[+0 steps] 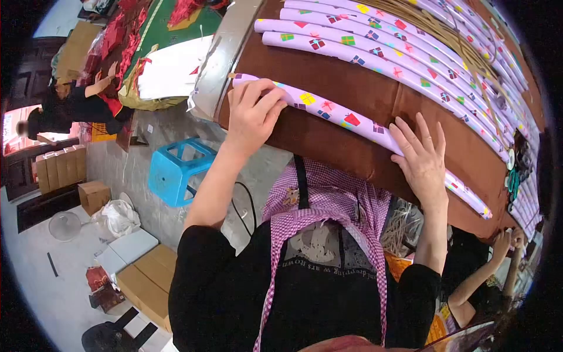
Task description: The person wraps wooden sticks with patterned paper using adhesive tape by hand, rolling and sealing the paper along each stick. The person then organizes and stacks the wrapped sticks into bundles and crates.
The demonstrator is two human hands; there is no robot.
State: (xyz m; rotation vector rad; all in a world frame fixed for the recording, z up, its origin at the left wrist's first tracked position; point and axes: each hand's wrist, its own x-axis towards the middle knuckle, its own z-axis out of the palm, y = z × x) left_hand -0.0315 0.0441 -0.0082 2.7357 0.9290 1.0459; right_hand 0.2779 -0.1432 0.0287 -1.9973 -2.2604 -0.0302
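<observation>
A lilac roll of wrapping paper [350,121], printed with colourful gift boxes, lies along the near edge of the brown-covered table [337,155]. Close to its left end, my left hand [255,114] curls its fingers over the roll. Further right, my right hand [423,158] rests on top of it with fingers stretched and spread, hiding a stretch of the paper. The roll's right end sticks out past that hand. Behind it lie several similar rolls [375,51], side by side.
Brown cords or strips [437,26] lie across the rolls. A blue stool [180,170] stands left of the table. A co-worker's hands [509,240] are at the table's right end; another person [73,111] is at the far left. Cardboard boxes [146,281] sit on the floor.
</observation>
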